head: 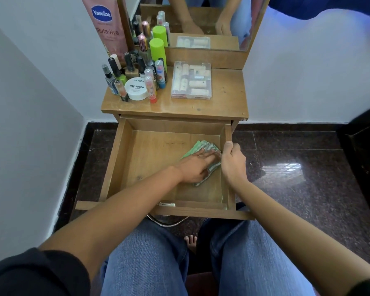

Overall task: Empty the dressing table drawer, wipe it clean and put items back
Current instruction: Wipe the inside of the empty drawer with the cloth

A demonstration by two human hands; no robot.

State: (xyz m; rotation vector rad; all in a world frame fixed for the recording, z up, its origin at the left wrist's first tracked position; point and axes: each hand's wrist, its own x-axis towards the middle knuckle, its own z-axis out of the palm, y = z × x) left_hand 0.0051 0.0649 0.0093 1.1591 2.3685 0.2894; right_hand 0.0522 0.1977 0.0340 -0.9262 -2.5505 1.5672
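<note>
The left hand (198, 167) is lying flat, fingers spread, pressing a green striped cloth (203, 155) onto the floor of the emptied drawer (124, 159), probably to wipe it. Just right of it, the right hand (232, 161) is curling closed over the drawer's side wall, likely steadying it, while the nail polish bottles (124, 75) and clear plastic case (191, 81) are waiting on the tabletop beyond both hands.

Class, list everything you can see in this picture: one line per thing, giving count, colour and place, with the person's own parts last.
Drawer: one, brown wood, pulled open under the tabletop.
Cloth: one, green striped, on the drawer floor, right side.
Tabletop: one, brown wood, above the drawer.
Nail polish bottles: many, mixed colours, tabletop left.
White jar: one, tabletop front left.
Green cylinder: one, behind the bottles.
Clear box: one, tabletop centre.
Vaseline tube: one, pink, far left.
Mirror: one, behind the tabletop.
Left hand: pressing the cloth.
Right hand: gripping the drawer's right wall.
</note>
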